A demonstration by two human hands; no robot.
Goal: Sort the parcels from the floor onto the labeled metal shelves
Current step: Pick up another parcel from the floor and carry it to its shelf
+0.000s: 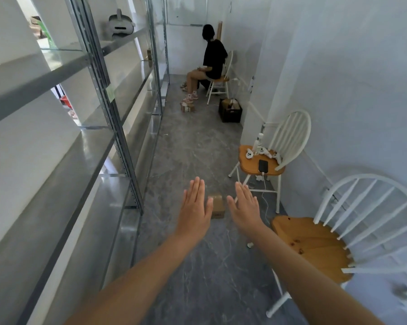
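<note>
A small brown cardboard parcel (218, 206) lies on the grey marble floor, seen between my two outstretched hands. My left hand (195, 208) is flat with fingers straight, palm down, holding nothing. My right hand (244, 207) is likewise flat and holds nothing. Both hover above the floor, apart from the parcel. The metal shelves (99, 127) run along the left wall. More small parcels (188, 107) sit on the floor far down the aisle.
A white chair with a wooden seat (315, 247) stands close on my right. A second chair (262, 164) carries a phone and controllers, with a cable trailing down. A black crate (230, 112) and a seated person (211, 59) are at the far end. A headset (120, 24) rests on an upper shelf.
</note>
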